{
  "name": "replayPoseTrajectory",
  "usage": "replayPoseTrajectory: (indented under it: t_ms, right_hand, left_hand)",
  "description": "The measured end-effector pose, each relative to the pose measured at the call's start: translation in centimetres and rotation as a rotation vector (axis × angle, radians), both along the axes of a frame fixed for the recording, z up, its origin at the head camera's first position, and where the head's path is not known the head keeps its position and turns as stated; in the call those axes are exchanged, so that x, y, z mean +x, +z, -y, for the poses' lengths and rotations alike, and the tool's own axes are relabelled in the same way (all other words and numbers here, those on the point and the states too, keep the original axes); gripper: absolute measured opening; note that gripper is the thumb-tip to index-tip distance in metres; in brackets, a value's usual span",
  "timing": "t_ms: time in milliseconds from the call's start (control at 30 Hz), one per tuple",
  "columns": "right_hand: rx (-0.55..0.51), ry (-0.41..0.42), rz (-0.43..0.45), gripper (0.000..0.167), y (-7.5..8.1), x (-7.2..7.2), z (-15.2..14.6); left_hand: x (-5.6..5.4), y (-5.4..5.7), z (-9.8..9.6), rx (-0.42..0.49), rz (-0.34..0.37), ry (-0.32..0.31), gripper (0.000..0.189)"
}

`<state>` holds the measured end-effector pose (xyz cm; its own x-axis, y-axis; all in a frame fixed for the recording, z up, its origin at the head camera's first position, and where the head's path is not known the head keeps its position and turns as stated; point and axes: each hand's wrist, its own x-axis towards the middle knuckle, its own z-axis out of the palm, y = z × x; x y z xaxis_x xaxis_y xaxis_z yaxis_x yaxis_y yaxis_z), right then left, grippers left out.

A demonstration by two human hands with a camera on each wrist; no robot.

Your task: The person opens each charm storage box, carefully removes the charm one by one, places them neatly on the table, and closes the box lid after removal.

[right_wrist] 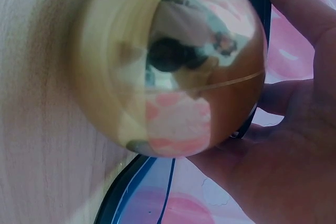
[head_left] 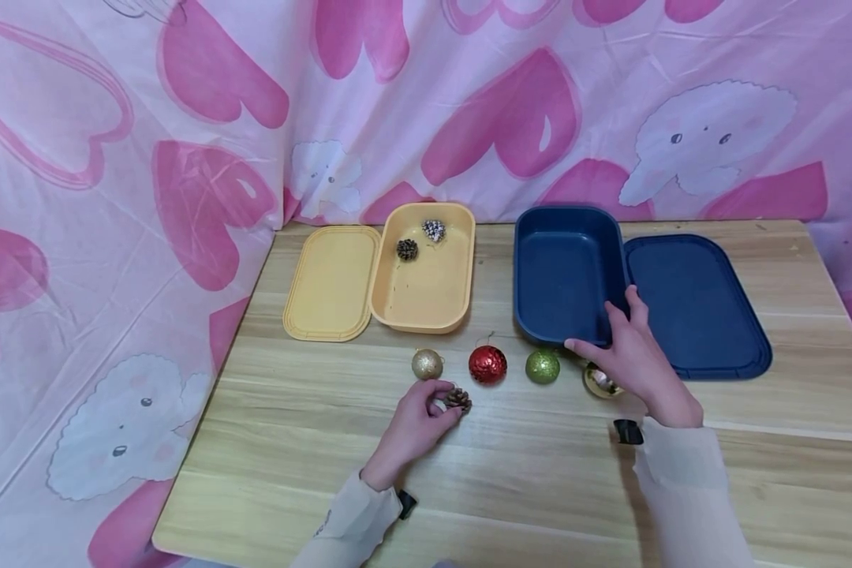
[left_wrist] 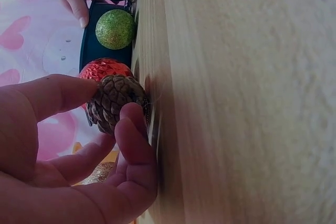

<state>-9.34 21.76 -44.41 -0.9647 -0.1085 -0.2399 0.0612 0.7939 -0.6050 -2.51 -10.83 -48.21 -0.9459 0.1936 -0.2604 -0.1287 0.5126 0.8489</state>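
My left hand [head_left: 415,422] pinches a brown pine cone [left_wrist: 111,103] between thumb and fingers, low over the wooden table. My right hand [head_left: 635,359] is spread over the near right corner of the deep blue box [head_left: 571,213], fingertips at its rim and thumb along the near edge. Under that palm sits a shiny gold ball ornament [right_wrist: 173,66], partly hidden in the head view. Beyond the left hand lie a glittery champagne ball [head_left: 427,364], a red textured ball [head_left: 487,364] and a green glitter ball [head_left: 543,367].
A yellow box [head_left: 426,304] at the back holds two pine cones, one dark [head_left: 407,250] and one white-tipped [head_left: 434,230]. Its yellow lid [head_left: 332,284] lies to the left. The blue lid [head_left: 703,308] lies right of the blue box. A pink heart-print cloth [head_left: 468,102] hangs behind.
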Motion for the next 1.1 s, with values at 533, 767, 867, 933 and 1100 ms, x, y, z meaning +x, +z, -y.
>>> replayPoseTrajectory:
  t_ms: [533, 767, 867, 933, 1100]
  right_hand:
    - [-0.009, 0.000, 0.017, 0.103, 0.13, 0.09, 0.03]
    - [-0.007, 0.001, 0.013, 0.103, 0.14, 0.07, 0.01]
    - [-0.005, 0.000, 0.017, 0.103, 0.14, 0.09, 0.03]
    - [-0.005, 0.000, 0.018, 0.104, 0.13, 0.09, 0.03]
    - [-0.006, -0.002, 0.021, 0.104, 0.05, 0.06, 0.03]
  left_hand:
    - [0.17, 0.16, -0.03, 0.016, -0.016, -0.005, 0.038]
    - [0.24, 0.27, 0.04, 0.003, -0.031, -0.003, 0.039]
    - [0.29, 0.29, 0.14, -0.004, -0.042, 0.001, 0.039]
    - [0.32, 0.31, 0.23, -0.004, -0.042, 0.004, 0.040]
    - [0.39, 0.54, 0.63, -0.002, -0.027, 0.015, 0.040]
